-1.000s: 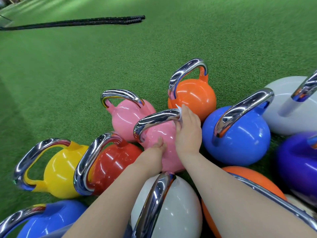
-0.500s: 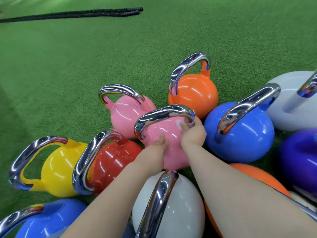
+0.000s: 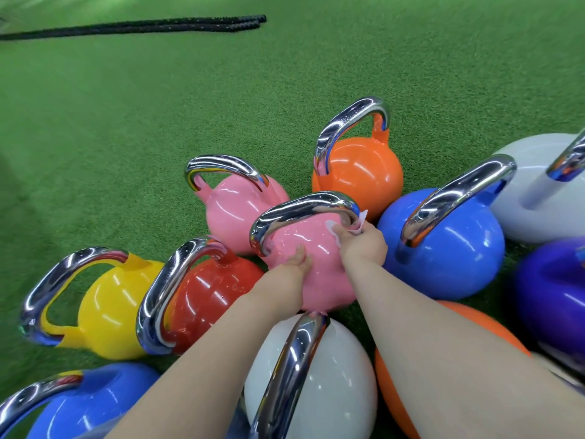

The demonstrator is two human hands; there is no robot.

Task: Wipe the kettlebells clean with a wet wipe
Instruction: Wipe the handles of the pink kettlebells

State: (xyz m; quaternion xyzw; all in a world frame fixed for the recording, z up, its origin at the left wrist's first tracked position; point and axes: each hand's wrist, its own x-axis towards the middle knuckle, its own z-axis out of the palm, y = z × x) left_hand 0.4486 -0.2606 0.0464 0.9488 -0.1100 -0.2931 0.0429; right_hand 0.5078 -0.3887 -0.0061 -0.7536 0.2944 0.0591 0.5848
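Note:
A pink kettlebell (image 3: 319,267) with a chrome handle lies in the middle of a cluster of coloured kettlebells on green turf. My right hand (image 3: 364,245) grips a white wet wipe (image 3: 357,224) and holds it against the right end of that chrome handle (image 3: 300,210), where it meets the pink body. My left hand (image 3: 294,264) rests on the near side of the pink body, fingers laid against it. Part of the wipe is hidden under my right fingers.
Around the pink one lie a second pink kettlebell (image 3: 234,210), an orange (image 3: 357,169), a blue (image 3: 443,248), a red (image 3: 205,293), a yellow (image 3: 107,315) and a white (image 3: 332,384) one. Black battle ropes (image 3: 158,26) stretch across the turf far behind.
My right hand has slid with the wipe from the handle's top down to its right end, beside the pink body. My left hand stays on the body.

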